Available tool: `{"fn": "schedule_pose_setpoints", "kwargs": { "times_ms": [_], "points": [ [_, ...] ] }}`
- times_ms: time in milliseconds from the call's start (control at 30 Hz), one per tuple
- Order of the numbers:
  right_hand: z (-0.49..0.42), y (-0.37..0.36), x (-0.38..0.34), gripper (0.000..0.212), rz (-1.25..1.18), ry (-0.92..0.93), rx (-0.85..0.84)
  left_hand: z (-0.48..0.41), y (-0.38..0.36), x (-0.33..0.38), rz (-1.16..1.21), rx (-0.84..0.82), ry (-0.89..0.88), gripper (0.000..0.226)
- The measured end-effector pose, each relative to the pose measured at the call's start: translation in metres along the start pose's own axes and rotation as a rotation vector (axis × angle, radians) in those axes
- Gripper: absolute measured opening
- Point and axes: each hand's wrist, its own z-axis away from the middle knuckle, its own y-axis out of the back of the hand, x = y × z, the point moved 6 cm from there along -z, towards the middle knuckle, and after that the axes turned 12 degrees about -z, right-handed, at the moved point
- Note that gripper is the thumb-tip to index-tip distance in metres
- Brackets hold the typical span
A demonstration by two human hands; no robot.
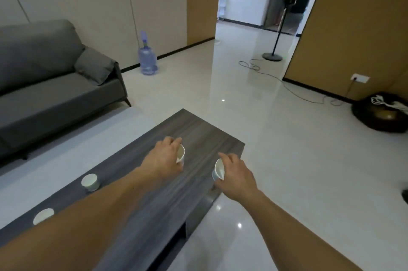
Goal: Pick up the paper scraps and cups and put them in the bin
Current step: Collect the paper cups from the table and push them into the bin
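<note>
My left hand (164, 158) grips a white paper cup (181, 154), tilted with its mouth facing right, above the dark wooden coffee table (198, 133). My right hand (237, 173) grips a second white paper cup (218, 170), tilted with its mouth facing left, near the table's right edge. Two more white paper cups stand on the table's left side: one upright (90, 182), another (43, 216) partly hidden behind my left forearm. No paper scraps and no bin show in view.
A grey sofa (44, 85) stands at the left, with a water jug (147, 58) by the wall. On the glossy tiled floor lie a cable (293, 91), a floor stand (272, 55) and a dark round object (384, 113) at the right.
</note>
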Motion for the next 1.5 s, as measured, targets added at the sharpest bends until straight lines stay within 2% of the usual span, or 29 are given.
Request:
{"fn": "schedule_pose_setpoints", "kwargs": {
  "times_ms": [267,600,933,1267,1500],
  "points": [
    [0.065,0.141,0.181,0.075,0.019,-0.227,0.175,-0.062,0.008,0.246,-0.005,0.018,-0.299,0.075],
    [0.129,0.243,0.353,0.073,-0.004,-0.547,0.327,-0.12,-0.01,0.472,-0.059,-0.028,-0.64,0.077],
    [0.143,0.322,0.505,0.076,0.009,-0.874,0.427,-0.22,-0.038,0.678,-0.024,-0.094,-0.928,0.079],
    [0.171,0.396,0.652,0.076,-0.005,-1.036,0.523,-0.254,-0.071,0.887,-0.054,-0.159,-1.14,0.078],
    [0.195,0.474,0.767,0.074,-0.016,-1.041,0.537,-0.26,-0.081,1.023,-0.085,-0.189,-1.151,0.079]
  ]
}}
